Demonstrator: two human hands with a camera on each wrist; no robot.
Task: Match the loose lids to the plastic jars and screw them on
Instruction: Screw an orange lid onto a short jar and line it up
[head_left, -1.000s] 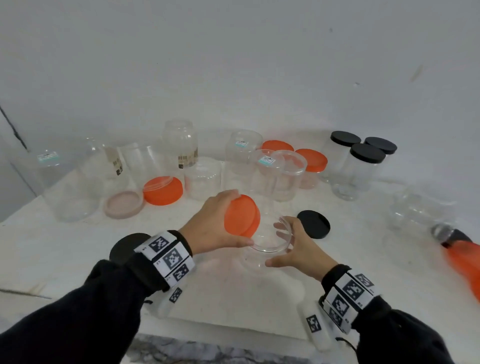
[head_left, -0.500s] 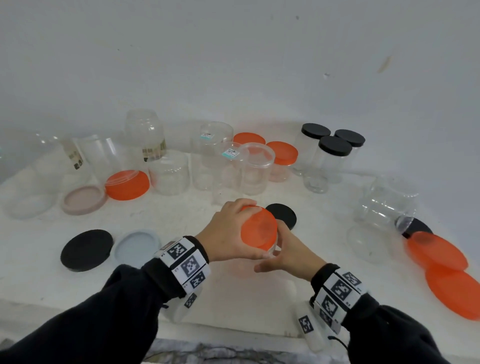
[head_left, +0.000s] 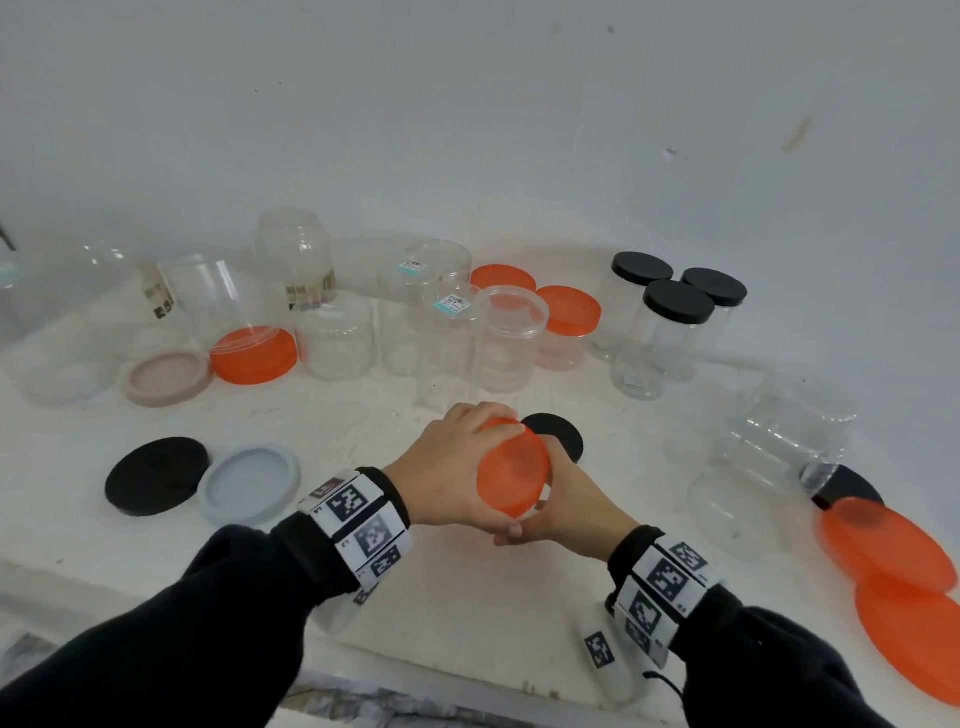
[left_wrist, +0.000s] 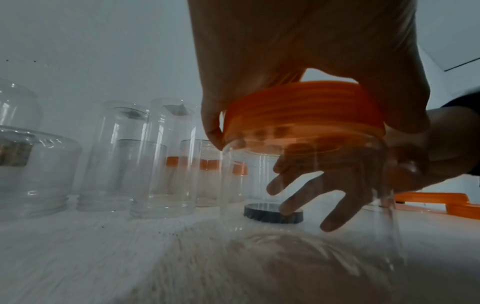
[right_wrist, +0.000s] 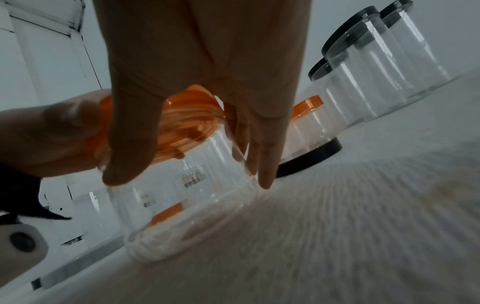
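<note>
Currently left hand (head_left: 451, 467) comes in from the left, fingers curled over the rim of the orange lid (head_left: 513, 477), which sits on the mouth of the clear jar (left_wrist: 306, 197). Right hand (head_left: 571, 512) wraps the jar's wall from the right, thumb and fingers spread round it, jar standing on the white table (head_left: 467, 597) near the front edge. Behind: black lid (head_left: 558, 435) flat, then capless jars (head_left: 415, 317) by the wall.
</note>
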